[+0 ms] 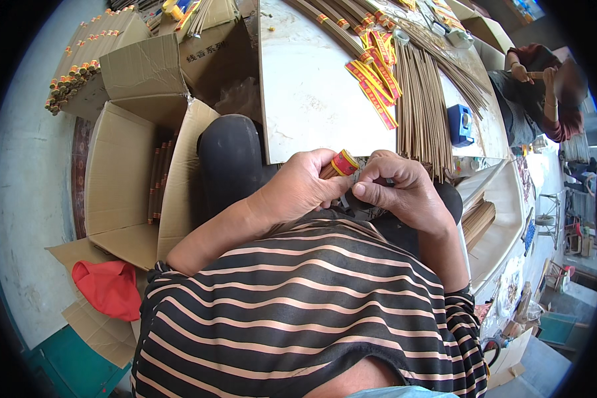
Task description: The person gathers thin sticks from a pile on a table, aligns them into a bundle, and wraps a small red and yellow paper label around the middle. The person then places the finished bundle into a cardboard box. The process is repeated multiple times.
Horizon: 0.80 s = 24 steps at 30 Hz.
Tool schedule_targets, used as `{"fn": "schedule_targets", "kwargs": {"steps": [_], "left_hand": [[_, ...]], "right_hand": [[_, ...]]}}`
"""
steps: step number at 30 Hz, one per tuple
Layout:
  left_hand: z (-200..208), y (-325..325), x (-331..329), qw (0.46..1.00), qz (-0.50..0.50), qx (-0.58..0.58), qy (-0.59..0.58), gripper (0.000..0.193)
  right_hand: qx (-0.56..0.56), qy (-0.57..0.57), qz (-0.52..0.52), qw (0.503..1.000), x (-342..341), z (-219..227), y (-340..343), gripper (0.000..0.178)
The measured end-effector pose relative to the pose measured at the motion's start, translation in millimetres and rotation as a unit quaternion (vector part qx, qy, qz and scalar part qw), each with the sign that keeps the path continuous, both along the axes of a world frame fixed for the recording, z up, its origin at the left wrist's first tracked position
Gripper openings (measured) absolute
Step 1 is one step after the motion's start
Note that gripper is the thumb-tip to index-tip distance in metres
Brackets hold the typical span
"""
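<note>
Stretching across the upper middle of the frame, a scuffed white tabletop (305,86) carries long brown sticks (423,106), red-and-yellow paper strips (375,86) and, near its right side, a blue tape dispenser (460,125). Banded bundles (89,53) are stacked at the upper left of the frame; below them stands an open cardboard box (106,179) with more bundles inside, and a red cloth (109,285) lies at the lower left. At the upper right sits a co-worker (540,86). At the centre of the frame, just below the table edge, is a short bundle of brown sticks (344,163), tilted, its end wrapped in a red band with yellow edges. The left hand (302,184) is closed around it; the right hand (404,189) is just beside it, fingers curled and thumb bent, but whether they grip anything I cannot tell.
</note>
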<state>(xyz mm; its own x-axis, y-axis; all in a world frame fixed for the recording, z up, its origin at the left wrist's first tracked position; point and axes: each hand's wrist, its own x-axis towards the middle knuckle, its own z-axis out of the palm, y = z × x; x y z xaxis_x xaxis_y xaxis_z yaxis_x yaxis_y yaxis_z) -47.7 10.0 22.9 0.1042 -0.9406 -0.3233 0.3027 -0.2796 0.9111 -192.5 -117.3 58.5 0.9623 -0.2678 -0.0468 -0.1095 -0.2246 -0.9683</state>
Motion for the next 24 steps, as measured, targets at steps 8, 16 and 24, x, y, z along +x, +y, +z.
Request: {"fn": "schedule_targets", "kwargs": {"steps": [8, 16, 24], "left_hand": [[4.2, 2.0, 2.2, 0.999, -0.012, 0.016, -0.028, 0.028], [2.4, 2.8, 2.6, 0.999, -0.014, 0.011, -0.038, 0.029], [2.3, 2.9, 3.0, 0.998, -0.022, 0.010, -0.052, 0.029]], "right_hand": [[0.011, 0.053, -0.038, 0.998, 5.9, -2.6, 0.6, 0.013], [-0.036, 0.062, -0.032, 0.997, 8.2, 1.1, -0.3, 0.014], [-0.049, 0.068, -0.067, 0.994, 8.9, -1.6, 3.0, 0.017]]}}
